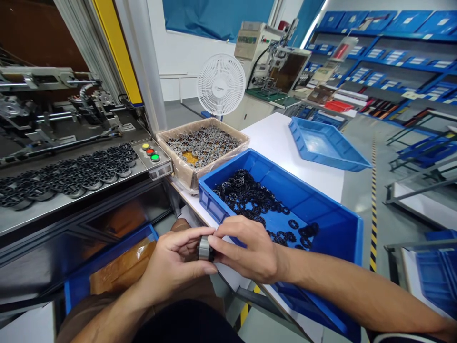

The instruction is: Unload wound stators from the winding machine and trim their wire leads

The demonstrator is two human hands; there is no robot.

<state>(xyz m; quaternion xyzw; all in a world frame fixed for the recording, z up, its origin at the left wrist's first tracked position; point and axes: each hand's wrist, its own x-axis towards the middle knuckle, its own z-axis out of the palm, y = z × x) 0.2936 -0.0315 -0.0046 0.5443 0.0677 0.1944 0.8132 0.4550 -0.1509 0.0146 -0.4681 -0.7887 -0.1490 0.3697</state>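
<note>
Between both hands, in front of my body, is a small motor stator core (pixel 204 248), a silvery metal ring with black plastic at its ends. My left hand (pixel 174 259) grips its left side, the thumb below and the fingers above. My right hand (pixel 250 247) pinches it from the right, its fingertips covering part of the black end. Just beyond my right hand, the large blue bin (pixel 303 190) holds many loose black plastic end pieces (pixel 246 190). Some of that bin is hidden by my right forearm.
A plastic-lined carton (pixel 166 143) full of metal cores stands behind the bin. Left, rows of black-capped cores (pixel 82 174) line the machine bench beside a button box (pixel 157 164). A white fan (pixel 221 85), an empty blue tray (pixel 324 143) and a lower blue crate (pixel 71 290) surround the spot.
</note>
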